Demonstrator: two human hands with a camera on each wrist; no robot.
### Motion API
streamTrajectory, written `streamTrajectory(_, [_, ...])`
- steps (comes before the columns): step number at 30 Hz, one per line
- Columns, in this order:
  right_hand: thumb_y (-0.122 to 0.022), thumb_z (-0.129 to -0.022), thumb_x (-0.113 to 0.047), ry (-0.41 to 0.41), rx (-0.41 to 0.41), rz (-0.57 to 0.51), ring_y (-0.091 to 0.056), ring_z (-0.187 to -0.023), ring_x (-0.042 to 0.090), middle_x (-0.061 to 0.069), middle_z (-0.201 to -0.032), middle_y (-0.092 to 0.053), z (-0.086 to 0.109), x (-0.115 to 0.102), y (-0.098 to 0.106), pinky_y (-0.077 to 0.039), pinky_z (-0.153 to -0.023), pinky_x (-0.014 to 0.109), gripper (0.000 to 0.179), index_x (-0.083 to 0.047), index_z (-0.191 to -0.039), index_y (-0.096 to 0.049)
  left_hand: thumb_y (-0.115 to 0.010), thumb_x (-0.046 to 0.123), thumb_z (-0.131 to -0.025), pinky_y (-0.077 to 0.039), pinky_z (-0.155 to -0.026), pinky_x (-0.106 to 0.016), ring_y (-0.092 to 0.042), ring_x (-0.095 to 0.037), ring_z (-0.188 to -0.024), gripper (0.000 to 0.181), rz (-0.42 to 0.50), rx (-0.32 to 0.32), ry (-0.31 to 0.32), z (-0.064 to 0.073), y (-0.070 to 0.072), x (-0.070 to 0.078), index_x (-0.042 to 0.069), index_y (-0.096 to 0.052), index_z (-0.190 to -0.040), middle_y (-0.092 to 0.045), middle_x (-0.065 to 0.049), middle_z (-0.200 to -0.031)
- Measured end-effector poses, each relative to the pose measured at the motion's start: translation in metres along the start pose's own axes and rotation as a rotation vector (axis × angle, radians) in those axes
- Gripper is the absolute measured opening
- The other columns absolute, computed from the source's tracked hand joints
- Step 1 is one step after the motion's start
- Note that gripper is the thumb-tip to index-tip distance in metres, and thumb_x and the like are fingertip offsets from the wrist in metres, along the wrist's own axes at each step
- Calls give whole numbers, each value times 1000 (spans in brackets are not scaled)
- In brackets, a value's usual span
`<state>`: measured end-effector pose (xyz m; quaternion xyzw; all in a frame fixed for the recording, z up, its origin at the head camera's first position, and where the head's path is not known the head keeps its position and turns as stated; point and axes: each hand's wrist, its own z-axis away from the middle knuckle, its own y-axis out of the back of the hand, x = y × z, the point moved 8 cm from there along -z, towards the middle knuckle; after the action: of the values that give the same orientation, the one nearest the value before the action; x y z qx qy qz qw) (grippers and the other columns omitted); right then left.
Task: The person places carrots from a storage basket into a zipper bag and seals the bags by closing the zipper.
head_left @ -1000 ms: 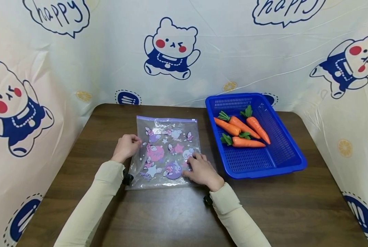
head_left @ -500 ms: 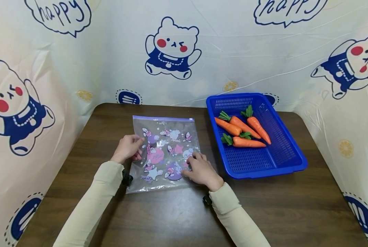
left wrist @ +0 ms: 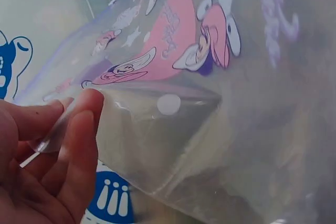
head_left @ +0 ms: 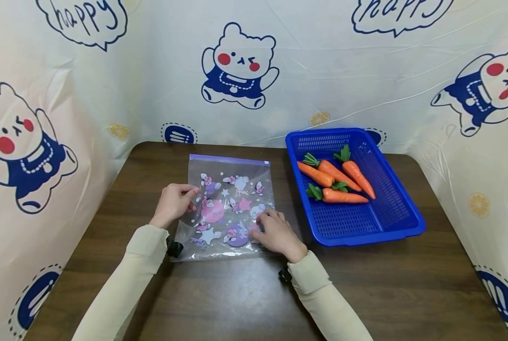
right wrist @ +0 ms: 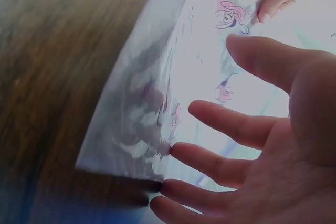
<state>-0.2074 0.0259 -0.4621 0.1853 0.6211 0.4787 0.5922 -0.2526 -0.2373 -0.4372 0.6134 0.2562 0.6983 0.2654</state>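
Note:
A clear zip bag point(head_left: 232, 168) printed with pink and purple cartoon figures lies in front of me, its purple zip edge at the far side. With thumb and fingers my left hand point(head_left: 174, 204) pinches the bag's left edge. The left wrist view shows that edge raised between the thumb and fingers of the left hand point(left wrist: 63, 150), the film creased beside it. Over the bag's lower right part is my right hand point(head_left: 277, 235), fingertips at the film. Its fingers are spread and fairly straight in the right wrist view, where the right hand point(right wrist: 273, 150) holds nothing.
A blue plastic basket point(head_left: 343, 227) stands right of the bag, with several orange carrots point(head_left: 343, 196) with green tops inside. Both rest on a dark brown wooden table point(head_left: 237, 303). A printed cloth point(head_left: 322, 71) hangs behind and along both sides.
The bag's far left corner swings left, then back right and slightly farther away, so its zip edge now slants. My left hand keeps its pinch and shifts slightly; the right hand barely moves.

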Motion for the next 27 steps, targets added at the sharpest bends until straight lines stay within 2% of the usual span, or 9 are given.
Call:
streamTrajectory(3, [-64, -90, -37, 1, 39, -30, -49, -116, 35, 15, -127, -56, -2, -2, 3, -41, -100, 51, 41, -6, -116, -64, -57, 21, -98, -56, -61, -31, -68, -19, -65, 28, -2, 13, -33, 5, 5, 4, 2, -69, -116, -71, -19, -95])
streamTrajectory(6, [-64, -91, -34, 10, 111, -85, -53, -110, 33, 15, -118, -60, -4, -5, 9, -44, -96, 49, 38, -5, -116, -64, -59, 19, -97, -58, -66, -34, -70, -21, -69, 26, -5, 23, -52, 8, 9, 5, 2, -70, -112, -72, -20, -97])
streamTrajectory(10, [-62, -93, -28, 40, 224, -241, -60, -104, 29, 14, -111, -66, -7, -11, 20, -49, -92, 45, 32, -3, -113, -66, -62, 19, -95, -59, -71, -35, -69, -22, -72, 25, -13, 22, -45, 11, 12, 5, 3, -71, -112, -72, -19, -100])
streamTrajectory(15, [-58, -96, -25, 43, 309, -484, -65, -91, 24, 11, -98, -71, -9, -16, 31, -52, -81, 35, 24, -4, -106, -67, -63, 21, -94, -55, -68, -30, -66, -20, -72, 25, -37, 20, -63, 16, 15, 9, 6, -73, -111, -72, -16, -100])
streamTrajectory(18, [-57, -97, -26, -3, 302, -637, -67, -89, 31, 14, -97, -72, -12, -17, 32, -53, -77, 35, 25, -4, -105, -67, -65, 21, -93, -53, -64, -27, -65, -20, -71, 23, -43, 33, -115, 21, 15, 15, 6, -74, -108, -73, -15, -100])
streamTrajectory(21, [-54, -98, -25, -61, 258, -811, -66, -92, 39, 19, -101, -71, -16, -17, 28, -55, -80, 42, 28, -2, -109, -64, -66, 19, -92, -51, -61, -24, -62, -19, -69, 19, -58, 68, -194, 26, 16, 22, 7, -76, -104, -74, -13, -98])
streamTrajectory(24, [-53, -99, -26, -132, 223, -956, -66, -94, 40, 21, -106, -70, -19, -17, 23, -54, -85, 51, 31, -1, -115, -60, -67, 16, -91, -50, -59, -22, -59, -18, -69, 16, -80, 105, -277, 31, 17, 29, 8, -77, -100, -74, -11, -94])
streamTrajectory(27, [-50, -100, -29, -185, 195, -1038, -67, -91, 35, 21, -110, -68, -22, -16, 19, -53, -86, 51, 34, -1, -119, -55, -69, 13, -90, -49, -59, -21, -58, -16, -69, 13, -103, 134, -348, 36, 17, 35, 8, -77, -98, -74, -8, -91])
